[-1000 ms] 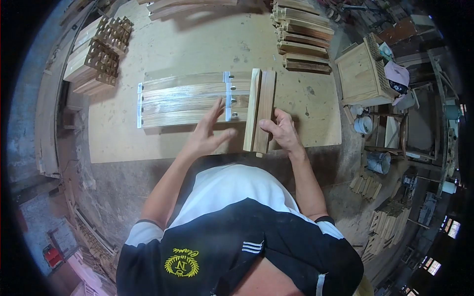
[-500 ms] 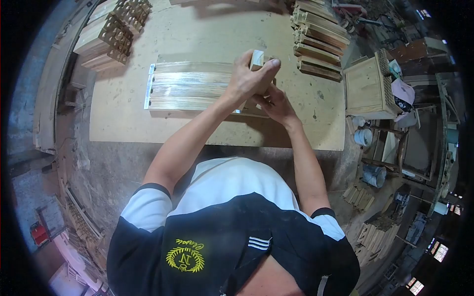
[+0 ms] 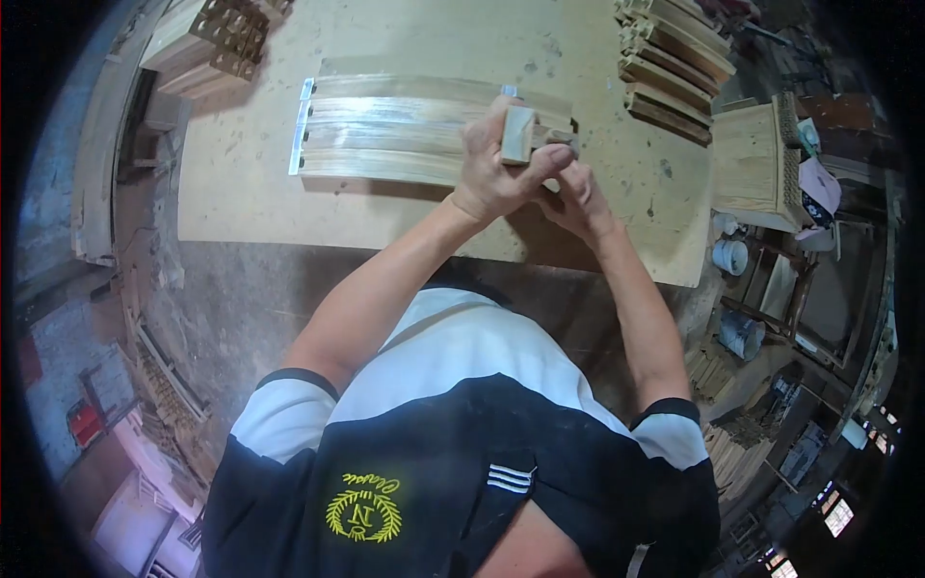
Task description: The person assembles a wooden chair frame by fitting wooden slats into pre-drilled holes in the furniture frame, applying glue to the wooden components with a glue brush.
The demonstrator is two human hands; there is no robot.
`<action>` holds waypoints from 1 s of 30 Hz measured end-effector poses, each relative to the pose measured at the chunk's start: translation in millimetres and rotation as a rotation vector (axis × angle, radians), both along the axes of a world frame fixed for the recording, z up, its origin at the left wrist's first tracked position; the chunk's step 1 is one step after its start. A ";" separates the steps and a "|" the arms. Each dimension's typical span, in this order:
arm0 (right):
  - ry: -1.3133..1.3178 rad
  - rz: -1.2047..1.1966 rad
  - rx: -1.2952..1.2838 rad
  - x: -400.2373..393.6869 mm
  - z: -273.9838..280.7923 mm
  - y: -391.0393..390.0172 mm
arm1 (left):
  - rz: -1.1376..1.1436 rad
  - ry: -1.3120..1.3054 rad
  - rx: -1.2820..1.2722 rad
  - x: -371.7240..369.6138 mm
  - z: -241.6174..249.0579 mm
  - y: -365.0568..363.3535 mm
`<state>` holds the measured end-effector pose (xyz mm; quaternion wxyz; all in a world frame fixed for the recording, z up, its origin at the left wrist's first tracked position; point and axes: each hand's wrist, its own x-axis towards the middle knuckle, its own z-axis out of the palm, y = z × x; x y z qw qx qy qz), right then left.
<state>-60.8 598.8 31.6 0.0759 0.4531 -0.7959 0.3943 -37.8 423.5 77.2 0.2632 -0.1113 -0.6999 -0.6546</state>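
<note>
My left hand [image 3: 491, 166] is closed around a wooden piece [image 3: 517, 135], whose pale squared end points up toward me. Close against it on the right, my right hand [image 3: 586, 204] has its fingers curled at the lower part of the same piece; the exact contact is partly hidden. Beneath and beyond both hands lies a row of wooden slats [image 3: 385, 130], set side by side on the worktable [image 3: 434, 226]. A pale, shiny strip [image 3: 302, 130] runs along the row's left end. My hands cover part of its right end.
Notched wooden pieces [image 3: 207, 48] are stacked at the table's far left. More slats [image 3: 670, 72] lie piled at the far right. Beyond the right edge stand a wooden cabinet [image 3: 756, 164] and buckets [image 3: 730, 256]. Loose wood lies on the floor at right.
Both hands have shifted slightly right and nearer me with the wooden piece, uncovering more of the row's right end. The view has shifted too, so the table sits higher in it.
</note>
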 end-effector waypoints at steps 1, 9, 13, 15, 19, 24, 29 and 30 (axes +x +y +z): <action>0.010 0.014 -0.003 0.0 -0.5 -0.2 | -0.025 -0.006 -0.004 -1.4 -4.8 -0.1; 0.038 -0.042 0.085 5.5 -23.6 8.3 | -0.121 0.002 0.014 -9.3 0.9 -7.0; -0.041 -0.087 0.003 13.2 -7.0 -5.1 | -0.157 0.042 -0.084 -19.3 2.0 -11.5; -0.011 -0.109 0.032 20.6 -11.9 -2.7 | -0.138 0.019 -0.139 -16.5 -3.1 -8.6; -0.114 -0.074 0.008 20.9 -0.6 -11.6 | -0.205 0.041 -0.023 -12.1 -13.7 -15.9; -0.347 -0.105 -0.107 21.0 -32.4 3.7 | -0.161 0.161 -0.249 -5.0 -15.8 -0.1; -0.209 -0.061 0.003 27.7 -16.2 10.4 | -0.169 -0.027 -0.241 -0.7 -23.0 -2.1; -0.156 -0.064 0.007 24.0 -19.7 9.5 | -0.158 0.005 -0.252 0.5 -25.7 -0.9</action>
